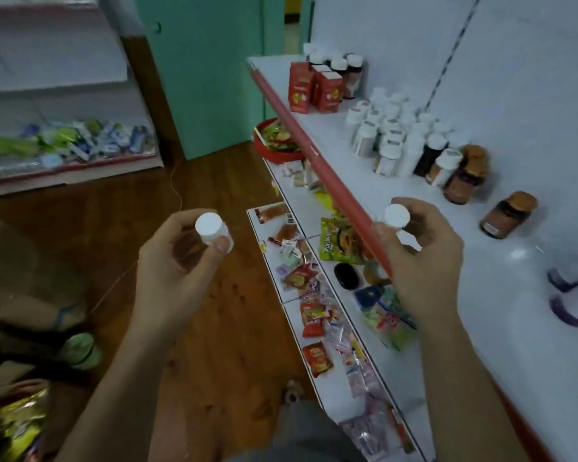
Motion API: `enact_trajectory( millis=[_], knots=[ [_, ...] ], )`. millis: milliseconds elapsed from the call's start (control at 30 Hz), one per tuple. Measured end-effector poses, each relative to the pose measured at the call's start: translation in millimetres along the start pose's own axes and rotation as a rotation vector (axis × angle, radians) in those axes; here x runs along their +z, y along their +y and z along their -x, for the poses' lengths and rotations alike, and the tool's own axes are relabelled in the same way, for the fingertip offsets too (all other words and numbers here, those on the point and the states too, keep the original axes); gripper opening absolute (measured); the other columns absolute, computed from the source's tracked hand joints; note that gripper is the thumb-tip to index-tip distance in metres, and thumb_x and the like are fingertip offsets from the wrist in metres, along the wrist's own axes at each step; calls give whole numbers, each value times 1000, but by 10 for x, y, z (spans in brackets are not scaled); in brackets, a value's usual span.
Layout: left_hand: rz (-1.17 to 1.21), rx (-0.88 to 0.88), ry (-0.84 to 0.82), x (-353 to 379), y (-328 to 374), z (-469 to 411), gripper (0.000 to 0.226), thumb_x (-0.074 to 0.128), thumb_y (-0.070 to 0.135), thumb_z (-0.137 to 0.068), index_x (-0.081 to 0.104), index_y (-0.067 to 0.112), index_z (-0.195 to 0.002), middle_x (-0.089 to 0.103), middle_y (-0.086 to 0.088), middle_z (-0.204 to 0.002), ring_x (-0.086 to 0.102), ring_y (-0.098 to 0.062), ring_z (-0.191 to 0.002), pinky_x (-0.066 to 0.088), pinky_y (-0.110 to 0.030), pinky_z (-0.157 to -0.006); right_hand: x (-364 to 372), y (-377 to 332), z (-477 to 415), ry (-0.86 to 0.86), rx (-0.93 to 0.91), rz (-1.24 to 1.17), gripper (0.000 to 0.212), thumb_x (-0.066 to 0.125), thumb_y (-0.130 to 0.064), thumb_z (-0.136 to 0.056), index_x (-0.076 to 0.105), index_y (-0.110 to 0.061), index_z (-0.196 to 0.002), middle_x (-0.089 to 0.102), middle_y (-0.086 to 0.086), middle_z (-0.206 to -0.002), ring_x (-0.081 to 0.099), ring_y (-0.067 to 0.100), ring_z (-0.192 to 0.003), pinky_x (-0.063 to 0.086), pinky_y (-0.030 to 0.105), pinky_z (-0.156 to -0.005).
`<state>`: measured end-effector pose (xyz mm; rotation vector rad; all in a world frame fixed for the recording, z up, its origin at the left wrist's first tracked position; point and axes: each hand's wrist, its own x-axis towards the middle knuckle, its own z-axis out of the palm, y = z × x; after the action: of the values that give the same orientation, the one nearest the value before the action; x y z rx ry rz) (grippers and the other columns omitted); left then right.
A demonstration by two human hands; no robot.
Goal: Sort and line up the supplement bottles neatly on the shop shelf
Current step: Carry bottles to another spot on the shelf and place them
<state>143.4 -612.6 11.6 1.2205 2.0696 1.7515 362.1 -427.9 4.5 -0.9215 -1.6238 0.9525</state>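
Small retail shop, aisle between display shelving.

White tiered shelf [501, 295] with red front edge strip [331, 175], stocked with white-capped supplement bottles [391, 135], amber bottles [508, 216] and red cartons [314, 88]; lower tier [317, 378] strewn with packaged snacks and sachets [314, 318]. A second shelving unit [64, 95] across the wooden floor [214, 311] holds loose packaged goods [80, 141]. A red round tub [281, 156] of wrapped items stands at the shelf's far end.

Each hand grips a white-capped bottle — the left hand [177, 261] holds one [212, 230] over the wooden floor [214, 328], the right hand [421, 258] another [396, 216] at the shelf's red edge [327, 168]. White bottles [391, 135] cluster (loosely) on the shelf [481, 295], amber bottles [508, 218] nearer.
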Motion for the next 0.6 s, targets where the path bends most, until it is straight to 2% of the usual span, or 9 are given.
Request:
enact_trajectory(
  millis=[100,200,300,400,533,600],
  knots=[
    [-66,-52,-14,-36,-538,-618,29,72,21,-92,64,21,-120,69,10,-112,67,-6,-106,54,-16,-87,665,204,-532,-39,-42,-21,27,76,-8,-89,65,-19,-112,68,-11,-102,63,2,-99,51,12,-72],
    [-145,-73,-3,-141,-935,-1436,30,72,23,-93,63,23,-121,68,11,-113,66,-5,-106,56,-22,-89,1338,388,-1268,-134,-32,-20,26,76,-10,-88,67,-19,-111,69,-14,-101,64,2,-99,54,15,-74],
    [-199,-77,22,-306,-1114,-2292,33,71,26,-93,62,23,-125,67,12,-118,64,-5,-111,56,-27,-92,2016,422,-2035,-241,-53,16,27,77,-16,-88,68,-17,-114,70,-12,-104,64,3,-100,53,14,-75],
    [-212,-49,61,-429,-1253,-3050,33,72,24,-93,63,20,-124,68,9,-117,66,-11,-110,58,-31,-92,2722,385,-2760,-338,-117,32,28,79,-17,-87,68,-22,-113,70,-15,-105,64,-3,-98,55,15,-78],
    [-116,-106,130,-508,-1610,-3765,29,71,24,-93,64,18,-121,70,8,-112,68,-13,-107,57,-23,-87,3537,380,-3467,-489,-181,73,36,81,-15,-85,65,-27,-115,69,-18,-109,64,-5,-102,55,18,-85],
    [-102,-148,146,-522,-1872,-4159,29,70,26,-92,64,20,-119,70,13,-109,67,-9,-105,55,-16,-84,3890,457,-3764,-579,-173,99,37,81,-17,-85,65,-30,-116,69,-17,-111,65,0,-106,57,27,-90]
  ],
)
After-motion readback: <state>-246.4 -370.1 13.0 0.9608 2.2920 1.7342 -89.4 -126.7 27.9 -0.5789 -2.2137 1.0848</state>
